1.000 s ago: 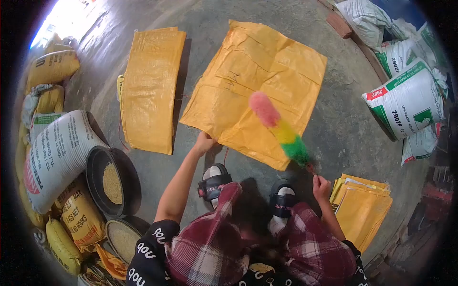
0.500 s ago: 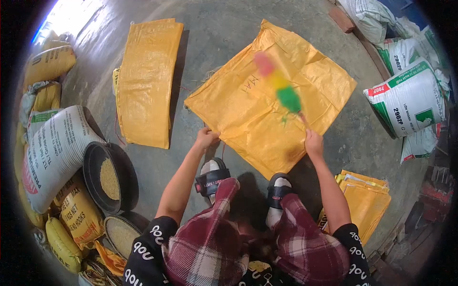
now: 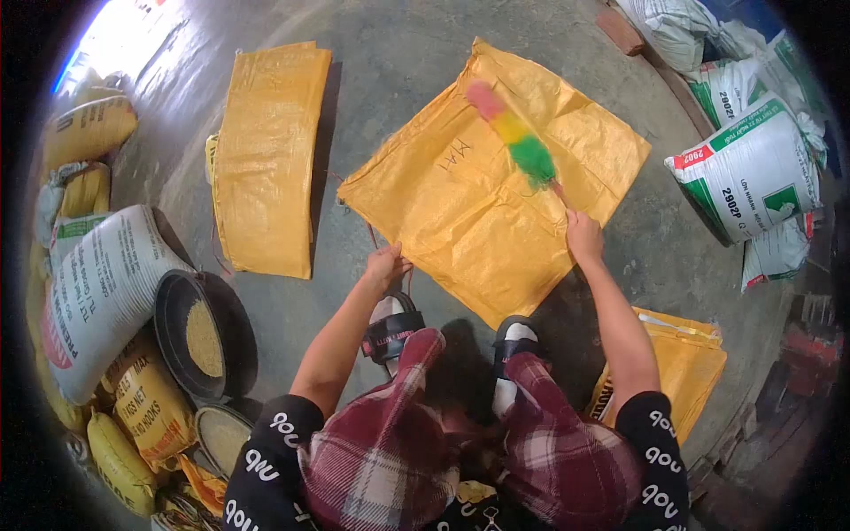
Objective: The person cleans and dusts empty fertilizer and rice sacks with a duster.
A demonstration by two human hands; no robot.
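Observation:
A yellow woven sack (image 3: 434,221) lies flat on the floor before my feet, with handwritten letters on its upper side. My left hand (image 3: 387,264) is closed on the sack's near-left edge, thumb and fingers pinching it. In my right hand (image 3: 584,235) is the handle of a fluffy duster (image 3: 518,142), striped pink, yellow and green. The duster's head rests over the middle of the sack and points away to the upper left. My right fist is above the sack's right edge.
Folded yellow sacks (image 3: 270,159) lie to the left, and another pile (image 3: 699,363) sits by my right elbow. A black tub (image 3: 232,345) of grain stands at the left beside a full white bag (image 3: 111,283). Filled white-and-green bags (image 3: 753,168) line the right side.
The duster has shifted slightly up and left over the sack and looks less blurred. My right hand has moved a little upward with it; my left hand still grips the sack's edge.

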